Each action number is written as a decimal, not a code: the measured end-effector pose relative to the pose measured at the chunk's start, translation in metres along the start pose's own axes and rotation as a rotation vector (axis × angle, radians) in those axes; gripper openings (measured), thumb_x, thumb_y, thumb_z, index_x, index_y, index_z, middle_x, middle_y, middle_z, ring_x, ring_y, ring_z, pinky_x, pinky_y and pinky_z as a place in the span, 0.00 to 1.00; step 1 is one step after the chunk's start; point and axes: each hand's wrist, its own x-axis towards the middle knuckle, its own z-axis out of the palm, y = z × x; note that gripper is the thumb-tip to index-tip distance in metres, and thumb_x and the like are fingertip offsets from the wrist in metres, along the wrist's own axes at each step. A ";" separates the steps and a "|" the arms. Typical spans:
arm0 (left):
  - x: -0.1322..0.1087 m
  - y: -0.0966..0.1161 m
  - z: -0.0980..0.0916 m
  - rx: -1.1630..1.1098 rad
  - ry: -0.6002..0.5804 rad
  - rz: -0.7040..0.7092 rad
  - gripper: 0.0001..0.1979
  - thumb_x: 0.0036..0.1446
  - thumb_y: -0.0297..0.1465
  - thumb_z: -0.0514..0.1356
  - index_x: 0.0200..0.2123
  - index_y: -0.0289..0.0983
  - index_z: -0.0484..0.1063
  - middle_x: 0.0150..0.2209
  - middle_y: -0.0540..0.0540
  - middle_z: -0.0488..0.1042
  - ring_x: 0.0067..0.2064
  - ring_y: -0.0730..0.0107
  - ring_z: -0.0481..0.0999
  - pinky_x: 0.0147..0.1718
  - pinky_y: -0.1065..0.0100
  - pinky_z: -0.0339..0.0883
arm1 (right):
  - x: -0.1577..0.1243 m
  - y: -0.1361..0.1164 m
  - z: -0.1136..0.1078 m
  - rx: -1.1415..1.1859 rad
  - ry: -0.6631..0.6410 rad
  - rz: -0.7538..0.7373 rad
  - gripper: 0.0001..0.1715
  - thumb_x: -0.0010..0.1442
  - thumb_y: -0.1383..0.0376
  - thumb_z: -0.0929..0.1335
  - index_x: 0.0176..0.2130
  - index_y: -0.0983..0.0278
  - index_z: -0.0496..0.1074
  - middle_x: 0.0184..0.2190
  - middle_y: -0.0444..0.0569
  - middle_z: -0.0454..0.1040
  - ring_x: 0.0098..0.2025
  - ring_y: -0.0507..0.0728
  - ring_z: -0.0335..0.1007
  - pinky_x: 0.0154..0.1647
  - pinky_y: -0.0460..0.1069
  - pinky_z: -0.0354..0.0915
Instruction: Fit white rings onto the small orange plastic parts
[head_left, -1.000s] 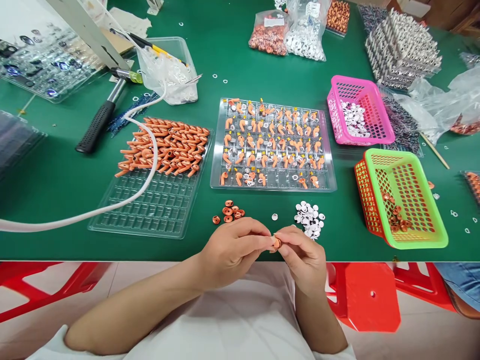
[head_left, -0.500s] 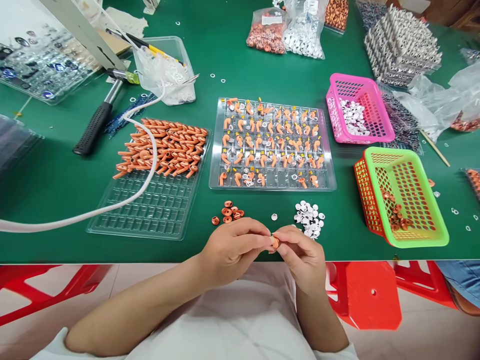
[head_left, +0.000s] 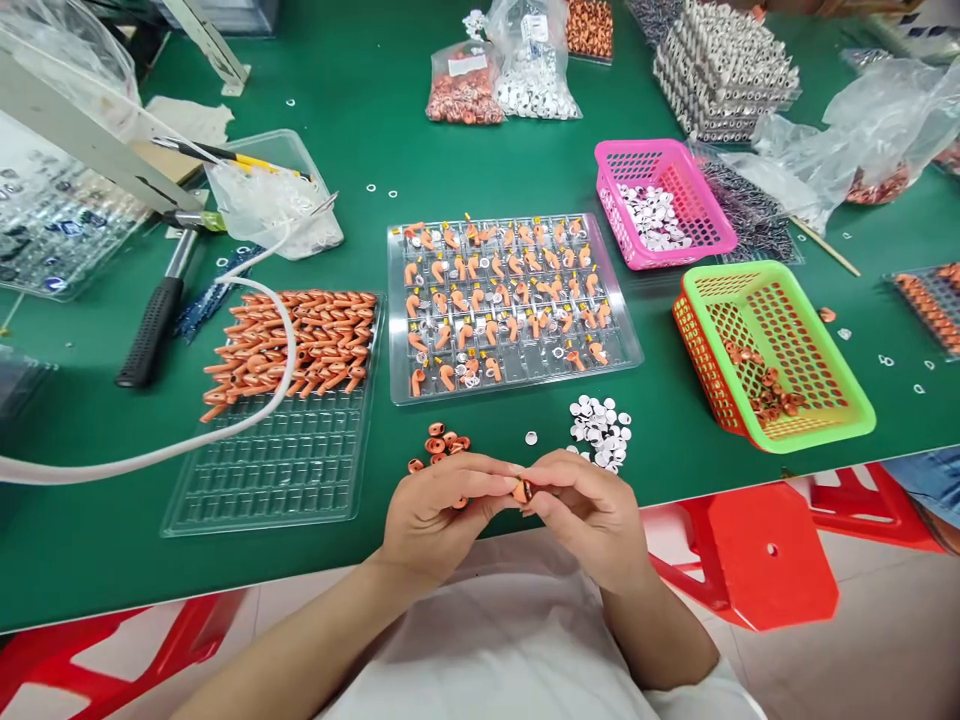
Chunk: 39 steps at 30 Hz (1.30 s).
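Note:
My left hand (head_left: pixel 439 510) and my right hand (head_left: pixel 589 515) meet at the table's near edge, both pinching one small orange ring piece (head_left: pixel 521 491) between their fingertips. Just beyond the left hand lies a little heap of orange rings (head_left: pixel 439 442). Beyond the right hand lies a pile of small white discs (head_left: pixel 600 430), with a single white disc (head_left: pixel 531 437) apart from it. Farther back sits a clear compartment tray (head_left: pixel 626 345) filled with orange curved parts.
A second clear tray (head_left: pixel 285 480) at left holds a heap of orange tubes, crossed by a white hose (head_left: pixel 150 455). A hammer (head_left: pixel 154 315) lies behind it. A green-orange basket (head_left: pixel 844 395) and a pink basket (head_left: pixel 712 235) stand at right. Bags of parts sit at the back.
The view has tilted and shifted, so the table appears rotated. Both hands stay together on the small orange piece at the table edge.

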 end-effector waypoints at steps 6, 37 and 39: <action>0.001 0.001 0.000 0.093 -0.003 0.004 0.08 0.58 0.23 0.65 0.38 0.41 0.80 0.37 0.44 0.83 0.37 0.67 0.84 0.36 0.69 0.79 | 0.001 -0.002 0.001 -0.053 0.013 -0.025 0.16 0.63 0.70 0.69 0.48 0.56 0.77 0.36 0.49 0.78 0.37 0.54 0.74 0.35 0.49 0.74; 0.010 0.014 0.009 -0.373 0.127 -0.695 0.08 0.51 0.32 0.69 0.33 0.33 0.79 0.29 0.46 0.81 0.28 0.71 0.80 0.31 0.70 0.80 | 0.002 0.005 0.019 -0.577 0.197 -0.331 0.21 0.59 0.76 0.67 0.48 0.56 0.72 0.36 0.49 0.77 0.36 0.56 0.75 0.33 0.52 0.74; 0.009 0.014 0.010 -0.382 0.143 -0.696 0.06 0.51 0.30 0.68 0.33 0.33 0.79 0.29 0.46 0.81 0.28 0.72 0.80 0.30 0.72 0.79 | 0.002 0.006 0.018 -0.608 0.186 -0.376 0.24 0.58 0.77 0.67 0.50 0.56 0.72 0.36 0.50 0.77 0.36 0.57 0.74 0.33 0.52 0.74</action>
